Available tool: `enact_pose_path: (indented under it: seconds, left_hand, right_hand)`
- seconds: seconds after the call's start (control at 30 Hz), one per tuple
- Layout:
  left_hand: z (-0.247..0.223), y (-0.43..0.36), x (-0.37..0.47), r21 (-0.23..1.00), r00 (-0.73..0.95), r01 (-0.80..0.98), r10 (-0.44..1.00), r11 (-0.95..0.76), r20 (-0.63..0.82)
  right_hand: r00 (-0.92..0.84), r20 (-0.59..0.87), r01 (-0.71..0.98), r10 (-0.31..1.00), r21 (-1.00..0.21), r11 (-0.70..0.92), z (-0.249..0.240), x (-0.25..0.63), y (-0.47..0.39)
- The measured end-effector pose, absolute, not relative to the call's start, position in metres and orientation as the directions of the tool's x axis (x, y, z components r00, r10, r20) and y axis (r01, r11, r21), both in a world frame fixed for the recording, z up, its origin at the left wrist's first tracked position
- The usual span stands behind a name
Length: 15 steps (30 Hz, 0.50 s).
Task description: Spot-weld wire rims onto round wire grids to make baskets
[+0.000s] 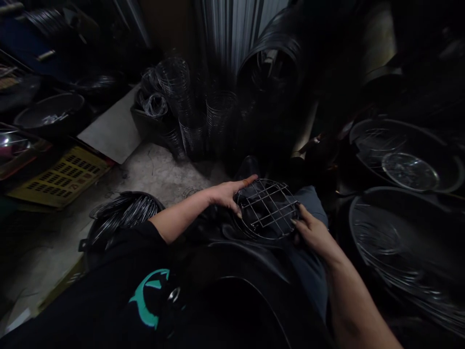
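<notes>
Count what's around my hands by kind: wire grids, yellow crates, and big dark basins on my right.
Round wire grid rack, held between the left hand and right hand: 1
Yellow perforated plastic crate on the floor: 1
Large dark round basins on the right, upper and lower: 2
Total: 4

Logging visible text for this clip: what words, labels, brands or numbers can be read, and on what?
No readable text anywhere.
Black shirt: a teal logo, a shape without letters.
Yellow perforated crate: small dark marks, too blurred to read.
Round wire rack between left hand and right hand: unmarked.
</notes>
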<state>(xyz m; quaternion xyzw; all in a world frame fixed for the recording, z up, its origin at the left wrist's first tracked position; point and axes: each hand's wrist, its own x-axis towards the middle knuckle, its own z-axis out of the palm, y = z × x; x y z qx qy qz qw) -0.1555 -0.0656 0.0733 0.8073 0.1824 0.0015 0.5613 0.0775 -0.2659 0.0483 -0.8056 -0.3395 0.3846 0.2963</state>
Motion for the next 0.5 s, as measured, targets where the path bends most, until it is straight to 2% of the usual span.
enact_pose_path:
  seconds: [0.13, 0.27, 0.33, 0.5]
  left_hand:
    - [0.073, -0.066, -0.155, 0.981, 0.964, 0.186, 0.202, -0.050, -0.173]
    - [0.076, -0.059, -0.142, 0.988, 0.980, 0.139, 0.137, 0.073, -0.148]
    - [0.077, -0.052, -0.132, 0.989, 0.984, 0.116, 0.125, 0.087, -0.126]
    - [0.078, -0.041, -0.115, 0.990, 0.978, 0.141, 0.154, -0.004, -0.138]
  right_hand:
    - [0.454, -0.388, 0.249, 0.802, -0.809, -0.532, 0.069, 0.068, -0.279]
    - [0.535, -0.358, 0.146, 0.765, -0.853, -0.501, 0.082, 0.062, -0.293]
    - [0.582, -0.349, 0.090, 0.734, -0.870, -0.485, 0.083, 0.058, -0.297]
    - [0.602, -0.362, -0.020, 0.712, -0.898, -0.440, 0.078, 0.057, -0.300]
